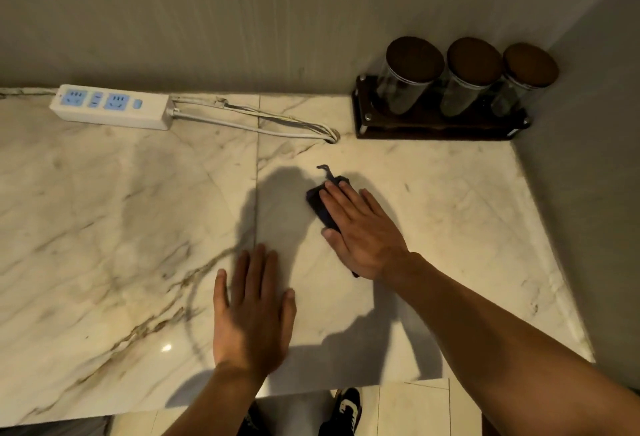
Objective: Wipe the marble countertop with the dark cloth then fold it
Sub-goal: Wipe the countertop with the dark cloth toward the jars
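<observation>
The marble countertop [121, 214] is pale with brown veins and fills most of the head view. A small dark cloth [320, 208] lies on it right of centre, bunched into a narrow strip with a loose thread at its far end. My right hand [360, 231] lies flat on top of the cloth, fingers together, covering most of it. My left hand [252, 311] rests palm down on the bare marble nearer the front edge, fingers slightly spread, holding nothing.
A white power strip [110, 106] with cables [256, 120] lies along the back wall at left. A dark wooden rack with three glass jars [464, 89] stands in the back right corner. A side wall bounds the counter on the right. The front edge runs near my shoes.
</observation>
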### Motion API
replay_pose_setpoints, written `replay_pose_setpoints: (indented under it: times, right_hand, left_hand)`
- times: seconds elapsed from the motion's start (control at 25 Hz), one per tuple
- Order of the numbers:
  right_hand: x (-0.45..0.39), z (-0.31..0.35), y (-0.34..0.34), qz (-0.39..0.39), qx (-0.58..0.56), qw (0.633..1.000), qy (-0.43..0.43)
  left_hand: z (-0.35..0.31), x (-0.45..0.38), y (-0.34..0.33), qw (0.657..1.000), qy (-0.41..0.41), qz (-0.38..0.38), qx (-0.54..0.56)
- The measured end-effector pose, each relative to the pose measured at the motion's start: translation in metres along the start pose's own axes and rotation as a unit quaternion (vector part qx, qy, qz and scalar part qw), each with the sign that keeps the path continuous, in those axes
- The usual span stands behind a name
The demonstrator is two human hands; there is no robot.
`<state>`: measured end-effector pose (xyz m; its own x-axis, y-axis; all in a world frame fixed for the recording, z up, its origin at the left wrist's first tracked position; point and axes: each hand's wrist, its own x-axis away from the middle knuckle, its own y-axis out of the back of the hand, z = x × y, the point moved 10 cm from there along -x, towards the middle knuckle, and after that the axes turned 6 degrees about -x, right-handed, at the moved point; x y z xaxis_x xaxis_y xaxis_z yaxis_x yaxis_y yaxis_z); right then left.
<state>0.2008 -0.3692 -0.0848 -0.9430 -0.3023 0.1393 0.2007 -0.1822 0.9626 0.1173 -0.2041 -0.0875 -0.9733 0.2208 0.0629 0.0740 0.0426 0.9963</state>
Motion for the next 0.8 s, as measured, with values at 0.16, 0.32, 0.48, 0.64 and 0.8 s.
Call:
replay_pose_setpoints:
  times: [0.16,0.32,0.48,0.64,0.8]
  right_hand:
    - [-0.024,-0.016,0.008,-0.022,-0.022,0.998,-0.052]
    - [-0.042,-0.037,0.013,-0.029,-0.053,0.988,-0.145]
    - [-0.045,-0.053,0.017,-0.07,-0.071,0.965,-0.241]
    - [-0.031,-0.068,0.02,-0.121,-0.107,0.92,-0.358]
    - [-0.005,-0.068,0.017,-0.149,-0.114,0.894,-0.408]
  left_hand:
    - [0.002,0.0,0.004,0.999,0.015,-0.028,0.028]
    - [0.004,-0.003,0.008,0.998,0.022,-0.057,0.034]
    - [0.004,-0.003,0.011,0.994,0.015,-0.109,0.022]
    - [0.006,-0.003,0.013,0.991,0.02,-0.129,0.033]
    - [0.002,-0.001,0.013,0.994,0.001,-0.104,0.025]
